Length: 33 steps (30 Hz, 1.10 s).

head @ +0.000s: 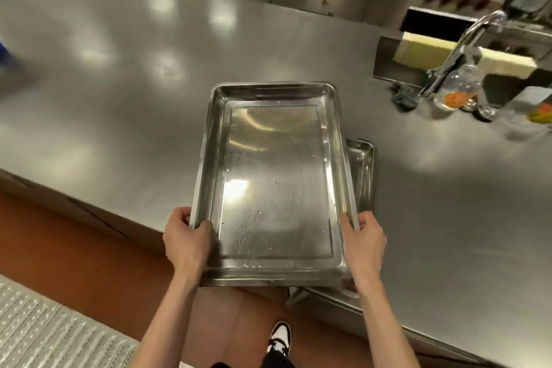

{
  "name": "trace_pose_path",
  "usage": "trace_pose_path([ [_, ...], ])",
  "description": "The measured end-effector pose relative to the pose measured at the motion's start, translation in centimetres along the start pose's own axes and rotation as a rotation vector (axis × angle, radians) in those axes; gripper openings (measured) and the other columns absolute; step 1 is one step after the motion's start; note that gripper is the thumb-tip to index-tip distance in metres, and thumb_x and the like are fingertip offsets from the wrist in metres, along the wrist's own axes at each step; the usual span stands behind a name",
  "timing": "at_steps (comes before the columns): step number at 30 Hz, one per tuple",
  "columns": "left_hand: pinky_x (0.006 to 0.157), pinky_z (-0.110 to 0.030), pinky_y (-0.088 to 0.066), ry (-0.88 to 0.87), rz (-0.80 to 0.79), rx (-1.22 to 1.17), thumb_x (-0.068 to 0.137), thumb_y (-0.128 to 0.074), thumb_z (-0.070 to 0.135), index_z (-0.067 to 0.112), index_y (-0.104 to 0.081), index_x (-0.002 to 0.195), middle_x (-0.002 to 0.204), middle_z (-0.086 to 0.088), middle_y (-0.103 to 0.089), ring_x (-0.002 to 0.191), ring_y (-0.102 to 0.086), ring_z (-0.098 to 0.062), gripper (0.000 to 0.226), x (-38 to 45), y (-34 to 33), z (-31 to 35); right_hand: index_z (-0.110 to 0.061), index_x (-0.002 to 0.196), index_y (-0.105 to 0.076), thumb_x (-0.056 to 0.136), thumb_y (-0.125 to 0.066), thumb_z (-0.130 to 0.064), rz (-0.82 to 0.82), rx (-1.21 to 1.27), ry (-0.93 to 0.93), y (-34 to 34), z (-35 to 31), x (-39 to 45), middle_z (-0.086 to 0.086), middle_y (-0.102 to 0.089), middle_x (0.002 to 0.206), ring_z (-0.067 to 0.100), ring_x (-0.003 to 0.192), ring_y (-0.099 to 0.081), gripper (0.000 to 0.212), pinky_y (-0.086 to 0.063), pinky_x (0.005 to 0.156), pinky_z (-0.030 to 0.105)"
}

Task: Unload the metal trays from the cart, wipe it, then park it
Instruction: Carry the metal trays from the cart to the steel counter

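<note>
A large rectangular metal tray (pixel 277 176) is held over the near edge of a steel counter (pixel 119 84), with a few water drops on its scratched floor. My left hand (pixel 186 236) grips its left rim near the front corner, thumb inside the tray. My right hand (pixel 363 233) grips the right rim the same way. A second metal tray (pixel 363 170) lies on the counter under it, showing only at the right side. The cart is not in view.
At the counter's back right is a sink with a curved tap (pixel 466 39), a yellow board (pixel 427 51), a dark cloth (pixel 403 97), a clear bottle (pixel 457 89) and small items. The floor below is red-brown, with a grey perforated mat (pixel 44 331) at lower left.
</note>
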<state>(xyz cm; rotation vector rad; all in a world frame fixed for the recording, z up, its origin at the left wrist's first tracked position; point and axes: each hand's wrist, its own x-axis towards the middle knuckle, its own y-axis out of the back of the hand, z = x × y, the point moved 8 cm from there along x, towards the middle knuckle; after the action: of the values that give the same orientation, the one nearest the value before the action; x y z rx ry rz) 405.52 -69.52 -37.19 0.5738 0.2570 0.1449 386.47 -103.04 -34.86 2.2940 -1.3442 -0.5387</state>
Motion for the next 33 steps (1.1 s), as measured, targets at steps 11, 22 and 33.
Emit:
trace_pose_path([
  [11,0.055,-0.034,-0.035,-0.243,-0.246,0.173,0.095,-0.065,0.009,0.012,-0.053,0.091,0.071,-0.004,-0.057,0.062,-0.052,-0.021,0.012,0.8,-9.7,3.6,-0.014,0.065,-0.039,0.095,-0.073,-0.028,0.171,-0.013,-0.133,3.2,6.7,4.0,0.0,-0.035,0.057,0.019,0.055,-0.028,0.048,-0.03,0.053,0.037],
  [22,0.067,-0.031,-0.04,-0.375,-0.313,0.155,0.094,-0.07,0.011,0.019,-0.073,0.113,0.09,0.001,-0.07,0.08,-0.061,-0.025,0.021,1.7,-14.5,2.5,-0.016,0.091,-0.069,0.096,-0.071,-0.025,0.341,-0.107,-0.251,2.7,11.6,3.1,-0.005,-0.051,0.058,0.014,0.058,-0.049,0.011,-0.033,0.055,0.032],
  [33,0.066,-0.035,-0.046,-0.375,-0.346,0.189,0.095,-0.068,0.014,0.024,-0.074,0.121,0.082,-0.003,-0.074,0.074,-0.064,-0.031,0.029,2.6,-16.5,-0.1,-0.016,0.13,-0.073,0.099,-0.069,-0.036,0.377,-0.231,-0.223,1.1,13.9,2.2,0.01,-0.075,0.113,0.033,0.104,-0.07,0.037,-0.055,0.084,0.041],
])
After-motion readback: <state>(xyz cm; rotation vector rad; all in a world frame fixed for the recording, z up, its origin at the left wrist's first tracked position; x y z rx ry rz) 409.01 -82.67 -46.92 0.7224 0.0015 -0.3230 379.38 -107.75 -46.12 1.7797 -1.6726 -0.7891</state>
